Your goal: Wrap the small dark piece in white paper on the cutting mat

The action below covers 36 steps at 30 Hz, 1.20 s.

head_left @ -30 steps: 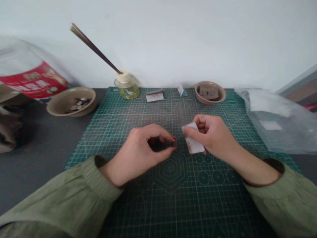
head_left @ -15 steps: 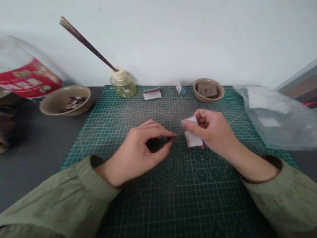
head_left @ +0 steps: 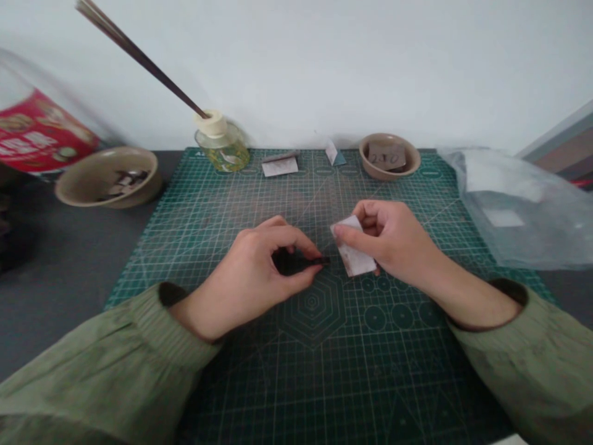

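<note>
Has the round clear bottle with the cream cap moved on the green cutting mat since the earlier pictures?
No. Against the green gridded cutting mat, the clear bottle keeps its place by the far left corner; the camera view has shifted.

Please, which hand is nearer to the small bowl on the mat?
The right hand, in front of the small bowl; the left hand is farther away, in front and to the left of it.

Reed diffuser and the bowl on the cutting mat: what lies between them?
In the head view, a folded sheet and a small white-and-blue piece lie between the reed diffuser and bowl.
</note>
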Available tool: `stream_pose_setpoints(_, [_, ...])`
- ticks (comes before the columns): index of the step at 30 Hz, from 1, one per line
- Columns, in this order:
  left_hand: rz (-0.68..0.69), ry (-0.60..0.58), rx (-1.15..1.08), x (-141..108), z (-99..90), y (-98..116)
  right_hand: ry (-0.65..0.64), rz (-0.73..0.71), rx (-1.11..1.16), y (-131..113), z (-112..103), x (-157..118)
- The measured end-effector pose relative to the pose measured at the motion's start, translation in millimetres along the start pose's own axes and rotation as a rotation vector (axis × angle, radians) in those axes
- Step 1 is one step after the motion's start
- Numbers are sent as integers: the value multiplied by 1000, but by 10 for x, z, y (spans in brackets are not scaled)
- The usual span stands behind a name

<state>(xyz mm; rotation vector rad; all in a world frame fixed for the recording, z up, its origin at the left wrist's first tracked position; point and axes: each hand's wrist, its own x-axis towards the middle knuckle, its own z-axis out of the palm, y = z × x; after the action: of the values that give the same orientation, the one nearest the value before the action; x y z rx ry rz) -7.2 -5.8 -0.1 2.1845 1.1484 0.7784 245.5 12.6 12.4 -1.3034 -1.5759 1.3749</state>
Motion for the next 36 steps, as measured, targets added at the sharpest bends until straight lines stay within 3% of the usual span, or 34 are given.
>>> stream_pose_setpoints(7, [-17, -8, 4, -5, 5, -6, -156, 43, 9, -23, 21, -23])
stream_pose_setpoints(11, [16, 6, -7, -1, -6, 5, -92, 17, -11, 2, 9, -16])
stream_pose_setpoints(17, [172, -68, -49, 31, -27, 69, 46, -56, -12, -9, -7, -5])
stream_pose_setpoints(23, [225, -130, 33, 24, -5, 45, 77, -72, -11, -26, -5, -3])
stream_pose_setpoints(26, [175, -113, -13, 9, 6, 27, 69, -66, -3, -17, -8, -5])
stream_pose_setpoints(31, [-32, -56, -48, -8, 18, 21, 44, -51, -1, -14, -10, -9])
stream_pose_setpoints(36, [-62, -23, -26, -9, 2, 22, -112, 13, -2, -37, 8, -29])
